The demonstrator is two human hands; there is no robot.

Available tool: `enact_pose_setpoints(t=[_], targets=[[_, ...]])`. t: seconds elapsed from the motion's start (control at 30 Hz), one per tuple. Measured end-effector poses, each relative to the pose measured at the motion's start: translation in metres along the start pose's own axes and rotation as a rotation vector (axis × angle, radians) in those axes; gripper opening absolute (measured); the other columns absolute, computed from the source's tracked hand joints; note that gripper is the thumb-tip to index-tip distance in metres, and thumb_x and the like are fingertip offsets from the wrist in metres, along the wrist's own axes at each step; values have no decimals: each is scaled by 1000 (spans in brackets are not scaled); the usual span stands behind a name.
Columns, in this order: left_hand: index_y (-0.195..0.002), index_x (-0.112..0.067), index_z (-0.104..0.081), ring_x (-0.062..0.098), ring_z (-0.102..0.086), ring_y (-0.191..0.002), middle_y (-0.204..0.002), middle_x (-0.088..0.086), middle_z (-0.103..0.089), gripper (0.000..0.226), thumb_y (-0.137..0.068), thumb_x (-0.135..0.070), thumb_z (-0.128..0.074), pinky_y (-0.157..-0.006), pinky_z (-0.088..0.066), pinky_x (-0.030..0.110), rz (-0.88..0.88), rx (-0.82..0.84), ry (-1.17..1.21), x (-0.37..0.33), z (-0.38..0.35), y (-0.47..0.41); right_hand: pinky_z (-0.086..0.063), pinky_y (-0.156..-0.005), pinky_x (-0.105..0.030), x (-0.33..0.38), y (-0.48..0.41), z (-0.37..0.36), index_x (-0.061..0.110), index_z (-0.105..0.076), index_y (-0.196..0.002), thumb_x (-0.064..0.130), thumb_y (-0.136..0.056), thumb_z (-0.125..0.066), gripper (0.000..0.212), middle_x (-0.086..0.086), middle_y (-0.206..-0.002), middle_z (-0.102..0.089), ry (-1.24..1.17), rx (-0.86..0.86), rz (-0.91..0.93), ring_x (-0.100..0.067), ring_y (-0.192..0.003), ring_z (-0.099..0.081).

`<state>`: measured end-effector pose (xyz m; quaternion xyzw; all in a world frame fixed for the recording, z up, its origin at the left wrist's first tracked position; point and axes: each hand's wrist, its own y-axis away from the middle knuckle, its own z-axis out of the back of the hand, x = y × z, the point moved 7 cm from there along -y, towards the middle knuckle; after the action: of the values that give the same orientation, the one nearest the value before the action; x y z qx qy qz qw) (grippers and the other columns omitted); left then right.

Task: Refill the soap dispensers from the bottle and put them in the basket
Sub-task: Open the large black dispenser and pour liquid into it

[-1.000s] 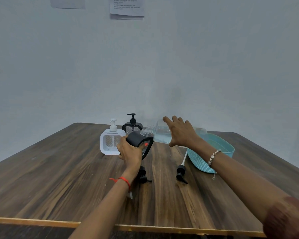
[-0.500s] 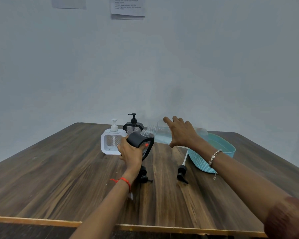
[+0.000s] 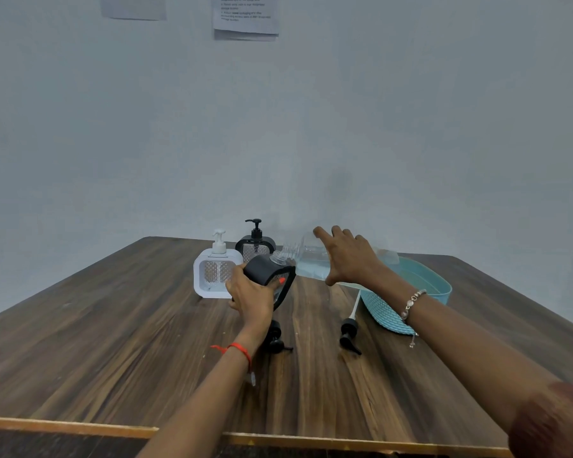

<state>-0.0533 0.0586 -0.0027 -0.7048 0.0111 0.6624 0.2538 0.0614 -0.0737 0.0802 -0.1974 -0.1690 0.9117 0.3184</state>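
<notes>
My left hand point(image 3: 250, 294) grips a black soap dispenser point(image 3: 270, 276) with its pump off, tilted and held above the table. My right hand point(image 3: 348, 256) holds a clear refill bottle point(image 3: 306, 259) with pale blue liquid, tipped on its side, its neck at the dispenser's open top. Behind stand a white dispenser point(image 3: 214, 274) and a second black dispenser point(image 3: 255, 244), both with pumps on. Two loose black pump heads lie on the table: one pump head point(image 3: 277, 340) under my left wrist, the other pump head point(image 3: 348, 333) to its right. The teal basket point(image 3: 420, 292) sits at the right.
The wooden table point(image 3: 113, 342) runs to a light front edge near me. A grey wall with two taped paper sheets point(image 3: 245, 14) rises behind it.
Hardly anything moved: both hands keep the bottle tipped at the dispenser's opening, with only a slight shift of the view.
</notes>
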Motion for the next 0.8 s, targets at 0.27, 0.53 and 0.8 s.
enact_pose_setpoints(t=[0.27,0.53,0.8], targets=[[-107,-4,-51,34,-50,-113,-112,16,-59,59,-60,-11,-86,-95,-41,56,-9,0,24,0,-1,-4,-43,-78,-38,-2,-1,-1,19,-25,-132,31,-58,-82,94,-12,-113,-47,-45,3,-8,-28,-99,-49],[-103,-4,-52,34,-54,-106,-107,16,-61,59,-57,-12,-87,-91,-44,54,19,-7,72,3,1,-10,-40,-70,-35,-5,-4,-2,19,-28,-127,33,-57,-81,89,-11,-107,-48,-130,-13,-29,-28,-92,-50],[-106,-4,-56,25,-62,-91,-101,13,-66,59,-56,-7,-87,-76,-51,32,63,37,244,10,4,-27,-43,-64,-32,-21,-13,-19,15,-36,-116,27,-50,-88,85,-8,-89,-50,-680,-123,-142,-25,-80,-49]])
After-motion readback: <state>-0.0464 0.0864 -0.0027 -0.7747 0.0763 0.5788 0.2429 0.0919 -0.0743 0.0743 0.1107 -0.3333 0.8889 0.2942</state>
